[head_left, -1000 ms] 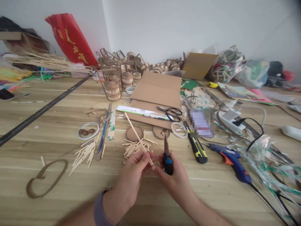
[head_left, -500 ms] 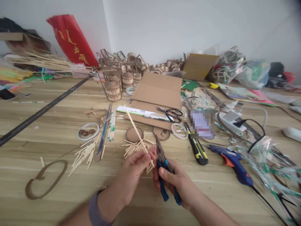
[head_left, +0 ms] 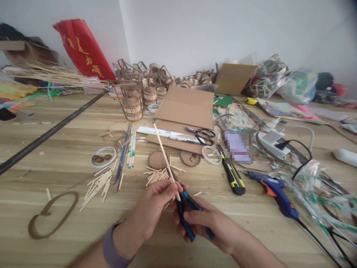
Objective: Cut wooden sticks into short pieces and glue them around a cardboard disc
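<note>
Between the thumb and fingers of my left hand (head_left: 158,203) is a thin wooden stick (head_left: 163,150), tilted with its far end up and to the left. My right hand (head_left: 205,219) is wrapped round the blue handles of a pair of pliers (head_left: 185,203). The pliers' jaws lie behind the stick, close to my left fingertips; whether they touch it I cannot tell. Beyond my hands is a pile of short cut sticks (head_left: 157,176), with two round cardboard discs (head_left: 158,159) behind it. A second pile of short sticks (head_left: 97,188) lies to the left.
A utility knife (head_left: 232,175) and a blue glue gun (head_left: 275,190) lie to the right. Scissors (head_left: 205,136) rest on cardboard sheets (head_left: 185,108). Small stick baskets (head_left: 132,108) stand at the back. A brown strip loop (head_left: 52,216) is at left.
The pliers have swung left, their jaws now behind the stick near my left fingers. The stick stands a little steeper. A short piece now shows on the table beyond my right hand.
</note>
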Action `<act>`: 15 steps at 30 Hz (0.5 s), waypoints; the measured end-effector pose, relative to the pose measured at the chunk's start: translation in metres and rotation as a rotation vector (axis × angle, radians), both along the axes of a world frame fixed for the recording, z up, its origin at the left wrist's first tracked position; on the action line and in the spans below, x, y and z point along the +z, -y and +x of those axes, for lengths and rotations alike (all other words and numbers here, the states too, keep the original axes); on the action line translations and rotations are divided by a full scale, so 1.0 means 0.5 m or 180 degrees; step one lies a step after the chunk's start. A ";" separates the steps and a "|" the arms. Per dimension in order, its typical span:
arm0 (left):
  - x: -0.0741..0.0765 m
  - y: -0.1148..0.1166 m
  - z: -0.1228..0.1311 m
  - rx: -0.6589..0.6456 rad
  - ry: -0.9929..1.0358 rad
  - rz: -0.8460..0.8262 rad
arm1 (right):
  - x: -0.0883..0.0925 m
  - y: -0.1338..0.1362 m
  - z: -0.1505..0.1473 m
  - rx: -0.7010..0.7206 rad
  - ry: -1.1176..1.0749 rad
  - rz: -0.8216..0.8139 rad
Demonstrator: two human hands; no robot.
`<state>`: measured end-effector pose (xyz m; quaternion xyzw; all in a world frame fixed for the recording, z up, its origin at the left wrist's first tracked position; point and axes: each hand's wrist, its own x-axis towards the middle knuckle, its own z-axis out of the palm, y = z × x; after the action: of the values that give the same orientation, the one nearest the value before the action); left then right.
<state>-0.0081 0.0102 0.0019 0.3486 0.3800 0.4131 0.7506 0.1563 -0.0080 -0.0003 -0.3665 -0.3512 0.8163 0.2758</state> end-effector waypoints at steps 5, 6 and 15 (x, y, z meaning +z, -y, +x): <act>0.010 -0.013 -0.019 0.0587 -0.0670 0.0458 | 0.028 -0.028 0.046 0.0115 0.1488 0.1468; 0.013 -0.015 -0.022 0.0596 -0.0820 0.0518 | 0.035 -0.034 0.055 0.0166 0.1736 0.1664; 0.024 -0.014 -0.029 -0.0437 -0.1368 0.0585 | 0.059 -0.046 0.084 0.0783 0.2295 0.1899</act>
<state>-0.0224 0.0173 0.0138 0.5203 0.4672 0.3103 0.6440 0.1984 0.0151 0.0294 -0.4867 -0.6839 0.5275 0.1311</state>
